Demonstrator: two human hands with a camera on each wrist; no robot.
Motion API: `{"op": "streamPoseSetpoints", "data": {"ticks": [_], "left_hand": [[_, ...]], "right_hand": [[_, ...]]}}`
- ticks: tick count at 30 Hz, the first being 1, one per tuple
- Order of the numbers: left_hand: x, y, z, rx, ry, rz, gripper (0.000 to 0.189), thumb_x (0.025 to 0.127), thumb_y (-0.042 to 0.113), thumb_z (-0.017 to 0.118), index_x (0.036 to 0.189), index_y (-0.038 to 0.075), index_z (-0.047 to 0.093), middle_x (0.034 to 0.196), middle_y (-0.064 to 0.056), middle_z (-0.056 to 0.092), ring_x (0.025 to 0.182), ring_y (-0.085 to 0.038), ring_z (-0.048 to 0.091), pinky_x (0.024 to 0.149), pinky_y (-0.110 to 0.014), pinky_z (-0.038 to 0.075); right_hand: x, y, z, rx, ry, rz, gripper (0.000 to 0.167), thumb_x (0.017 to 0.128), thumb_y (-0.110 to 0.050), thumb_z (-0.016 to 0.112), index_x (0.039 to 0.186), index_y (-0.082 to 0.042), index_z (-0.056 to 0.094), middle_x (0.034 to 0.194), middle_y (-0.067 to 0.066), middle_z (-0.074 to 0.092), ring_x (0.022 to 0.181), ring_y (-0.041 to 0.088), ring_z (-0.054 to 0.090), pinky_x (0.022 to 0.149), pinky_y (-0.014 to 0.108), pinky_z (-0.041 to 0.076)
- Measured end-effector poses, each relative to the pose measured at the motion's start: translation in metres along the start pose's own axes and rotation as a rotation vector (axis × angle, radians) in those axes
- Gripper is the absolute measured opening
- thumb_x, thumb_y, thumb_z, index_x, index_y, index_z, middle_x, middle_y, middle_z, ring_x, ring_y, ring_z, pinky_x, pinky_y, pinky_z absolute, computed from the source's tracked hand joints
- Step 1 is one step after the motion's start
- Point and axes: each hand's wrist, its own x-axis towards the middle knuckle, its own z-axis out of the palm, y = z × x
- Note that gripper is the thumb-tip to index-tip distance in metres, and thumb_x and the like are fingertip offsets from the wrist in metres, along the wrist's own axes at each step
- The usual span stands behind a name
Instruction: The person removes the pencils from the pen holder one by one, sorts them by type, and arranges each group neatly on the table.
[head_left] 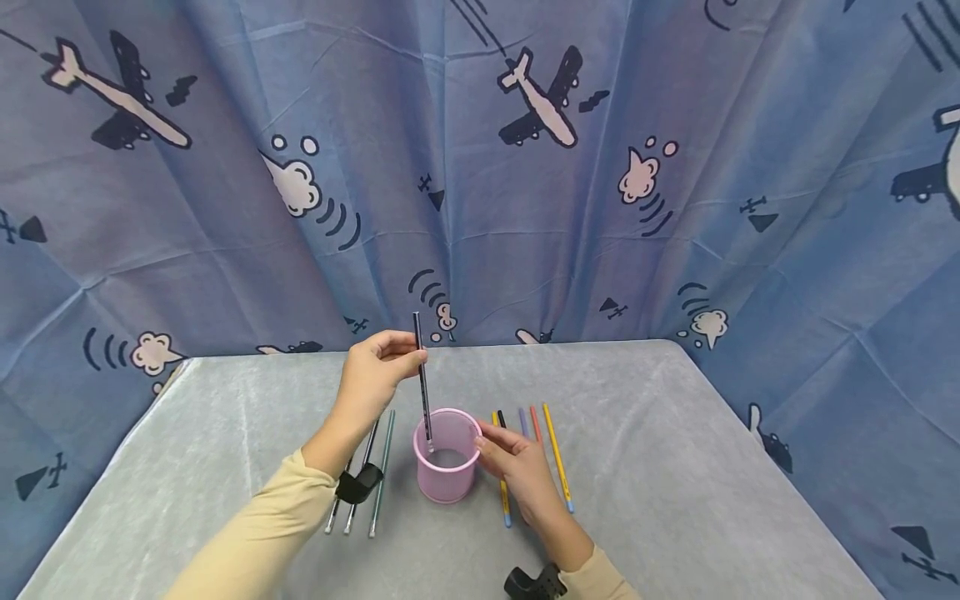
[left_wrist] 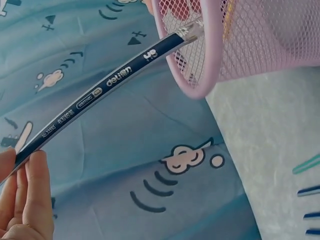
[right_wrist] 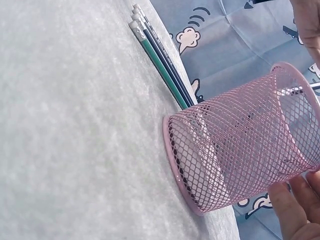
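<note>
My left hand (head_left: 375, 375) pinches a dark striped pencil (head_left: 422, 383) near its upper end, between thumb and fingertips. The pencil is almost upright, its silver-ferruled eraser end pointing down inside the mouth of a pink mesh pencil cup (head_left: 444, 487). White lettering runs along the dark pencil (left_wrist: 110, 82) in the left wrist view. On the cup's right side, my right hand (head_left: 521, 471) grips the wall near the rim with thumb and fingers. The cup (right_wrist: 230, 145) stands upright on the table in the right wrist view.
Left of the cup, dark pencils (head_left: 362, 479) and a green pencil (head_left: 382, 475) lie on the grey cloth-covered table (head_left: 247, 450), partly behind my left wrist. To the right lie yellow (head_left: 557, 458), red (head_left: 536, 423) and purple pencils (head_left: 522, 421), among others. A blue printed curtain (head_left: 480, 208) hangs behind.
</note>
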Motion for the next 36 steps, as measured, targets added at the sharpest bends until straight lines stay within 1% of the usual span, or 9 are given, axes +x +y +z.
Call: {"op": "streamPoseSetpoints", "data": {"ticks": [5, 11, 15, 19, 24, 29, 31, 34, 36], "left_hand": [[-0.002, 0.005, -0.012, -0.022, 0.017, 0.007, 0.027, 0.088, 0.005, 0.072, 0.113, -0.005, 0.067, 0.103, -0.018, 0.072, 0.080, -0.002, 0.069, 0.078, -0.021, 0.062], [-0.003, 0.011, -0.023, -0.060, 0.034, 0.015, 0.028, 0.089, 0.004, 0.072, 0.113, -0.007, 0.066, 0.094, -0.005, 0.071, 0.078, -0.003, 0.069, 0.077, -0.021, 0.062], [-0.004, 0.012, -0.029, -0.057, 0.032, 0.012, 0.030, 0.089, 0.006, 0.072, 0.115, -0.007, 0.065, 0.091, 0.001, 0.071, 0.080, -0.005, 0.071, 0.078, -0.021, 0.062], [-0.006, 0.010, -0.035, -0.055, 0.039, 0.005, 0.030, 0.089, 0.008, 0.073, 0.115, -0.006, 0.065, 0.088, 0.006, 0.070, 0.079, -0.004, 0.071, 0.078, -0.021, 0.062], [-0.008, 0.006, -0.043, -0.041, 0.028, 0.005, 0.032, 0.089, 0.008, 0.073, 0.115, -0.008, 0.064, 0.088, 0.006, 0.071, 0.078, -0.001, 0.069, 0.077, -0.021, 0.062], [-0.008, 0.000, -0.051, 0.032, 0.016, -0.005, 0.031, 0.089, 0.009, 0.073, 0.116, -0.006, 0.065, 0.093, 0.001, 0.071, 0.079, 0.000, 0.069, 0.077, -0.021, 0.062], [-0.008, -0.002, -0.053, 0.056, 0.010, -0.019, 0.032, 0.089, 0.009, 0.073, 0.116, -0.006, 0.065, 0.093, 0.000, 0.071, 0.079, 0.001, 0.068, 0.077, -0.020, 0.062], [-0.008, -0.005, -0.056, 0.089, -0.018, -0.044, 0.033, 0.089, 0.010, 0.073, 0.118, -0.005, 0.066, 0.093, 0.001, 0.071, 0.078, 0.000, 0.068, 0.077, -0.020, 0.062], [-0.007, -0.008, -0.058, 0.120, -0.040, -0.059, 0.034, 0.089, 0.011, 0.073, 0.119, -0.004, 0.066, 0.096, -0.004, 0.072, 0.079, -0.002, 0.069, 0.078, -0.021, 0.062]], "right_hand": [[0.001, 0.001, 0.000, 0.003, 0.002, -0.004, 0.041, 0.093, -0.013, 0.069, 0.130, 0.004, 0.062, 0.128, 0.020, 0.067, 0.107, 0.018, 0.070, 0.088, 0.024, 0.060], [0.002, 0.001, -0.001, -0.001, 0.010, -0.012, 0.041, 0.093, -0.013, 0.070, 0.129, 0.005, 0.062, 0.127, 0.021, 0.067, 0.106, 0.019, 0.070, 0.086, 0.024, 0.061], [0.002, 0.001, -0.001, -0.005, 0.009, -0.010, 0.041, 0.093, -0.014, 0.070, 0.129, 0.005, 0.063, 0.127, 0.020, 0.067, 0.107, 0.020, 0.070, 0.086, 0.025, 0.061], [0.001, 0.001, -0.001, -0.007, 0.000, -0.003, 0.042, 0.093, -0.015, 0.069, 0.130, 0.004, 0.062, 0.129, 0.020, 0.066, 0.110, 0.022, 0.070, 0.088, 0.027, 0.060], [0.001, 0.002, -0.001, -0.010, -0.003, -0.001, 0.042, 0.093, -0.015, 0.069, 0.130, 0.003, 0.062, 0.129, 0.020, 0.066, 0.112, 0.024, 0.069, 0.089, 0.027, 0.060], [0.001, 0.002, 0.000, -0.007, -0.008, -0.010, 0.042, 0.093, -0.015, 0.069, 0.130, 0.005, 0.061, 0.129, 0.021, 0.066, 0.112, 0.023, 0.069, 0.088, 0.025, 0.060], [0.001, 0.002, 0.000, -0.008, -0.008, -0.012, 0.042, 0.093, -0.014, 0.069, 0.130, 0.005, 0.062, 0.129, 0.021, 0.066, 0.111, 0.023, 0.069, 0.088, 0.025, 0.060], [0.001, 0.003, 0.000, -0.009, -0.003, -0.011, 0.041, 0.094, -0.014, 0.069, 0.130, 0.005, 0.062, 0.129, 0.021, 0.066, 0.110, 0.022, 0.069, 0.089, 0.027, 0.060], [0.001, 0.003, 0.000, -0.011, -0.001, -0.014, 0.041, 0.094, -0.013, 0.068, 0.130, 0.005, 0.062, 0.129, 0.021, 0.066, 0.110, 0.022, 0.069, 0.089, 0.027, 0.060]]}}
